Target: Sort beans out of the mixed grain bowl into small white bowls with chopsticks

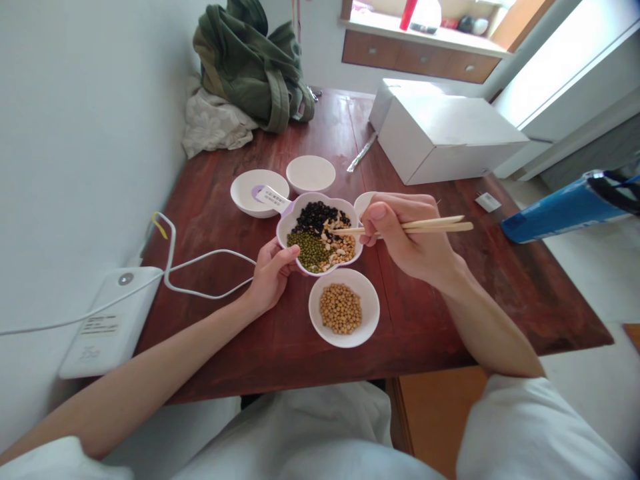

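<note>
My left hand (274,270) grips the rim of a scalloped white-and-lilac bowl (359,250) with a handle, thumb over its edge. Inside lie black beans (314,217), green mung beans (309,251) and a mix of yellow and pale pieces (344,248). My right hand (407,230) is closed around a pair of wooden chopsticks (440,225), whose tips reach into the beans. Whether the tips pinch a bean is too small to tell. Below the scalloped bowl, a round white bowl (370,312) holds soybeans (341,309).
Two white bowls (311,175) stand behind; another (364,200) is partly hidden by my right hand. A white box (440,133), a foil strip (362,153), a green bag (255,67), a blue bottle (565,208) and a white cable (210,293) lie around the wooden table (425,340).
</note>
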A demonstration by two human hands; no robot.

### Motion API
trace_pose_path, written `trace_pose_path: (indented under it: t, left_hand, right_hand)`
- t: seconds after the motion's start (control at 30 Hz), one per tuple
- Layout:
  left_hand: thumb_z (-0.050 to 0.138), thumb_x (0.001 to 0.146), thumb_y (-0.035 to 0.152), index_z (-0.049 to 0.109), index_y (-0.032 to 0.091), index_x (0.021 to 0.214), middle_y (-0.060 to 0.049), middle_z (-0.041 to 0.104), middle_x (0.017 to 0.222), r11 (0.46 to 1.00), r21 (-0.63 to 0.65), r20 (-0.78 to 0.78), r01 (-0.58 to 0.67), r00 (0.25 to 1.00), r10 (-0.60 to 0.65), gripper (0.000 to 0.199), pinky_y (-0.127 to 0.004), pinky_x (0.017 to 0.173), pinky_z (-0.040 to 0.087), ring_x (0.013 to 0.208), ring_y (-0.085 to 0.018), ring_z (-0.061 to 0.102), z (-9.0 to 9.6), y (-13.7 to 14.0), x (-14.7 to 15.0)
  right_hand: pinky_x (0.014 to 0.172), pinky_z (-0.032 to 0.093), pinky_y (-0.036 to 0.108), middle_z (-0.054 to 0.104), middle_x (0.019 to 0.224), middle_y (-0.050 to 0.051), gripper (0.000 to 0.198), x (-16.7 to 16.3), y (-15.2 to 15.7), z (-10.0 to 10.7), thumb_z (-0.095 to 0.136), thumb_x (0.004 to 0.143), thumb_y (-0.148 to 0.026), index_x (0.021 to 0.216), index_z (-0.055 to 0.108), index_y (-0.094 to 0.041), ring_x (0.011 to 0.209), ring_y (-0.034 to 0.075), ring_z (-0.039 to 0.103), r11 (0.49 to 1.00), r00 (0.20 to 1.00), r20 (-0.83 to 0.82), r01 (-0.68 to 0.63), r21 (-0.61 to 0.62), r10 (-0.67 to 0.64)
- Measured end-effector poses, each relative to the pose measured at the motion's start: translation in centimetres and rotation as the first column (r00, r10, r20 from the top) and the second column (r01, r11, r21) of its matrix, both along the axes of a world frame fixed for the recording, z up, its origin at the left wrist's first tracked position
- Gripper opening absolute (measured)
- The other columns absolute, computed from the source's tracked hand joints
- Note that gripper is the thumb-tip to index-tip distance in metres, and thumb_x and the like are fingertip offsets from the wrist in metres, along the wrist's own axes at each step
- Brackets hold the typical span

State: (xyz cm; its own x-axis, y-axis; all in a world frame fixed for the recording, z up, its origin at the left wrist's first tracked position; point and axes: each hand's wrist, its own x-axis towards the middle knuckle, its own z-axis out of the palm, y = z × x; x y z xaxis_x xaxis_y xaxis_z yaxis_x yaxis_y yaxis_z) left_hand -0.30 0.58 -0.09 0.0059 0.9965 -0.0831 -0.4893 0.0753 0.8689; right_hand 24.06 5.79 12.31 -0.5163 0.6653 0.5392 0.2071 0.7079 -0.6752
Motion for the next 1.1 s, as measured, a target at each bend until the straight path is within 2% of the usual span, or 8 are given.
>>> trace_pose_path:
  t: [0.13, 0.3, 0.5, 0.67, 0.93, 1.1]
  left_hand:
    - [0.096, 0.083, 0.044, 0.079, 0.016, 0.111, -0.008, 0.086, 0.095, 1.0, 0.01, -0.01, 0.008, 1.0, -0.008, 0.043, -0.03, 0.06, 0.066, 0.066, -0.019, 0.075, 0.0, 0.0, 0.0]
    - [0.094, 0.085, 0.043, 0.079, 0.016, 0.112, -0.008, 0.086, 0.097, 1.0, 0.02, -0.022, 0.012, 1.0, -0.012, 0.041, -0.031, 0.061, 0.066, 0.067, -0.02, 0.076, -0.1, 0.0, -0.1]
    - [0.095, 0.083, 0.043, 0.079, 0.016, 0.11, -0.007, 0.086, 0.096, 1.0, 0.011, -0.019, -0.004, 1.0, 0.004, 0.042, -0.031, 0.06, 0.066, 0.066, -0.019, 0.076, -0.2, 0.0, 0.0]
    - [0.096, 0.082, 0.045, 0.077, 0.016, 0.106, -0.008, 0.085, 0.098, 1.0, 0.008, -0.027, -0.011, 1.0, 0.011, 0.042, -0.033, 0.064, 0.069, 0.083, -0.027, 0.084, 0.0, 0.1, 0.0]
    - [0.095, 0.084, 0.045, 0.079, 0.018, 0.114, -0.008, 0.085, 0.097, 1.0, 0.021, -0.045, -0.018, 0.999, 0.019, 0.044, -0.039, 0.075, 0.075, 0.096, -0.033, 0.087, 0.0, 0.2, 0.1]
    - [0.096, 0.082, 0.044, 0.08, 0.017, 0.112, -0.009, 0.085, 0.096, 0.999, 0.022, -0.026, -0.027, 0.999, 0.027, 0.043, -0.041, 0.081, 0.076, 0.103, -0.036, 0.086, -0.1, 0.3, 0.2]
  right_hand:
    - [0.06, 0.045, 0.036, 0.064, 0.067, 0.002, 0.062, 0.4, -0.2, 0.5, 0.055, 0.115, -0.069, 0.072, 0.059, -0.025, 0.061, 0.017, 0.058, 1.0, 1.0, 0.008, 0.025, 0.001, -0.025]
    - [0.056, 0.047, 0.038, 0.067, 0.066, 0.003, 0.064, 1.1, -0.6, 1.3, 0.046, 0.119, -0.067, 0.071, 0.059, -0.027, 0.059, 0.019, 0.063, 0.994, 0.994, -0.031, 0.102, -0.04, -0.103]
    - [0.057, 0.047, 0.036, 0.066, 0.067, 0.002, 0.064, 0.5, -0.3, 0.4, 0.048, 0.119, -0.067, 0.071, 0.055, -0.026, 0.06, 0.017, 0.06, 0.998, 0.998, -0.018, 0.052, -0.043, -0.053]
    - [0.061, 0.047, 0.033, 0.064, 0.068, 0.001, 0.065, 0.1, -0.2, -0.1, 0.048, 0.119, -0.068, 0.071, 0.054, -0.024, 0.062, 0.015, 0.06, 0.998, 0.998, -0.025, 0.053, -0.025, -0.054]
    - [0.063, 0.051, 0.033, 0.063, 0.069, 0.001, 0.069, 0.2, -0.4, -0.1, 0.049, 0.112, -0.081, 0.074, 0.06, -0.024, 0.067, 0.017, 0.066, 0.984, 0.987, 0.017, 0.161, -0.071, -0.16]
    - [0.058, 0.051, 0.036, 0.067, 0.066, 0.002, 0.067, 0.5, -0.8, 0.6, 0.051, 0.114, -0.075, 0.072, 0.063, -0.025, 0.06, 0.018, 0.068, 0.987, 0.989, -0.056, 0.135, -0.091, -0.14]
